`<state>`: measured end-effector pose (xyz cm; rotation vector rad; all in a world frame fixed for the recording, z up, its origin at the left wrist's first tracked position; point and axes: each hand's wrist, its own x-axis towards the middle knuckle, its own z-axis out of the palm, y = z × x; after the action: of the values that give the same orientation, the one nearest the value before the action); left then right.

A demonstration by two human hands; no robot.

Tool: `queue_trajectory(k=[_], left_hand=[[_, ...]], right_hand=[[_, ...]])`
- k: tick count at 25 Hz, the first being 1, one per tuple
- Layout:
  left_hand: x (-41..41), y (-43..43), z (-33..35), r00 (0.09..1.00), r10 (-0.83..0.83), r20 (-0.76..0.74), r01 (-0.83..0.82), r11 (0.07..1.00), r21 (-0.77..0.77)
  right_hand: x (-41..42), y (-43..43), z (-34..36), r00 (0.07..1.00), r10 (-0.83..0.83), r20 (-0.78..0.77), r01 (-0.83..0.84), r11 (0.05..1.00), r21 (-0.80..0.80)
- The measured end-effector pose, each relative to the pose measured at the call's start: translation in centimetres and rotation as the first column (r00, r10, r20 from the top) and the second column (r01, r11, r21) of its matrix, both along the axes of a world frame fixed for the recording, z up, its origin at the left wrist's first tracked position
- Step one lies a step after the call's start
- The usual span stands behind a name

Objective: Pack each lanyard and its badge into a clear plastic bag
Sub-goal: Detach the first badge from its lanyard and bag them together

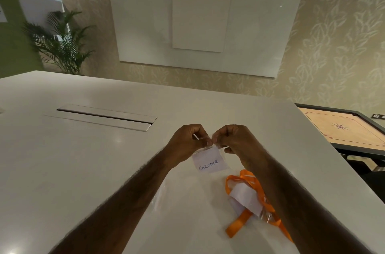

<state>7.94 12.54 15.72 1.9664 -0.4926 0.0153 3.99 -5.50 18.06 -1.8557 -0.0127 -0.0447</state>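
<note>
A small clear plastic sleeve with a white card reading "CHROME", the badge (209, 162), hangs above the white table (83, 160). My left hand (187, 141) and my right hand (231, 139) pinch its top edge from either side, fingertips almost meeting. Nearer me, under my right forearm, lies an orange lanyard (245, 218) tangled with white cards and clear plastic (246, 196). A faint clear plastic bag (164, 195) seems to lie flat on the table between my forearms; its outline is hard to make out.
A recessed cable hatch (102, 117) sits in the table's far left part. A carrom board (343, 128) stands beyond the table's right edge. Whiteboards (198, 31) hang on the far wall, and a potted plant (62, 43) stands at the back left.
</note>
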Motion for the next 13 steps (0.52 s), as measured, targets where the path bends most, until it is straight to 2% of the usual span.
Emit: queue_trajectory(k=[9, 13], left_hand=[[-0.32, 0.02, -0.1, 0.999, -0.038, -0.037, 0.035, 0.996, -0.081], [-0.23, -0.1, 0.22, 0.999, -0.021, -0.045, 0.019, 0.999, -0.039]], right_hand=[[-0.2, 0.07, 0.75, 1.0, -0.017, -0.008, 0.017, 0.999, -0.045], [-0.35, 0.14, 0.61, 0.999, -0.033, -0.022, 0.032, 0.999, -0.024]])
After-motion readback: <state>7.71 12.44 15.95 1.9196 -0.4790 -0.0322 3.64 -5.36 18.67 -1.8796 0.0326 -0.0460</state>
